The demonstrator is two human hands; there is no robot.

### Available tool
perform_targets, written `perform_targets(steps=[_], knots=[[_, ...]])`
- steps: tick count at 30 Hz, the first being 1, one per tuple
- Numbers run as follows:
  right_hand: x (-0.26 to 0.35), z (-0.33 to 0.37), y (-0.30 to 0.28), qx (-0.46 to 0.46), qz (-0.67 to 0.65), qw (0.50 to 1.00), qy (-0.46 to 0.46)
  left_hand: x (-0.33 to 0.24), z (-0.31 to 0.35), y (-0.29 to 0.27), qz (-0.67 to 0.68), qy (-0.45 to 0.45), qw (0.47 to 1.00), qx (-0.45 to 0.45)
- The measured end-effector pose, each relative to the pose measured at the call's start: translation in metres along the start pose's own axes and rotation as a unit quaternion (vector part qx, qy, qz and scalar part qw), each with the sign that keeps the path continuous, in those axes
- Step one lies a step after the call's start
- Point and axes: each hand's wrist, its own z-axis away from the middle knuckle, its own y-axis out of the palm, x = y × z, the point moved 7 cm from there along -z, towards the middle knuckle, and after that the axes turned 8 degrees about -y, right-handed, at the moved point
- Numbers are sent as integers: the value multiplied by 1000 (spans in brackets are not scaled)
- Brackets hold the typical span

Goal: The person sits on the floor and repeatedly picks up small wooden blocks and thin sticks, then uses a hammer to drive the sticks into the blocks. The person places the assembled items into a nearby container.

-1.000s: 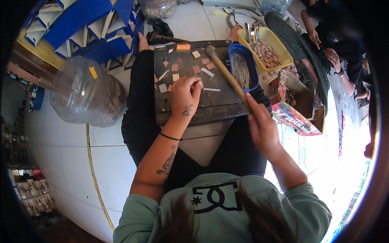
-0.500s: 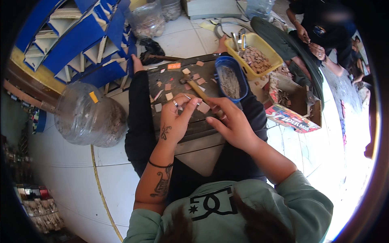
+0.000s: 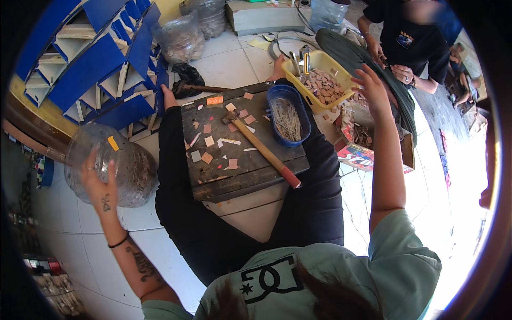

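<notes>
My left hand [image 3: 101, 184] is raised with fingers spread, holding nothing, in front of a large clear plastic jar [image 3: 120, 176] at the left. Out to the right, my right hand [image 3: 372, 93] is up with its fingers apart and nothing in it, beside the yellow basket [image 3: 289, 68] of small square pieces [image 3: 324, 85]. Between my legs is a dark wooden board [image 3: 245, 176]. On it lie a hammer [image 3: 261, 144] with a red-ended wooden handle and several small pinkish-brown squares [image 3: 233, 164]. A blue oval tub [image 3: 306, 120] of thin metal pins [image 3: 288, 120] stands at its right.
A cardboard box [image 3: 408, 154] with more pieces sits right of my leg. Blue shelving [image 3: 85, 80] stands at the far left, beyond the jar. Clear containers [image 3: 181, 40] and a black plastic bag [image 3: 188, 77] lie at the back. Another person [image 3: 416, 48] works at the far right.
Both hands have left the middle of the board and swung wide apart, left and right. The small square and thin pin they held are out of them. The hammer now shows fully.
</notes>
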Motion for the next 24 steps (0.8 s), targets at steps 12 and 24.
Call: perform_targets(steps=[12,24], knots=[[132,80,117,173,-39,951,-255,60,18,-6,-76,-53,996,8],[226,293,418,530,-36,639,-556,-59,157,7,15,5,1000,8]])
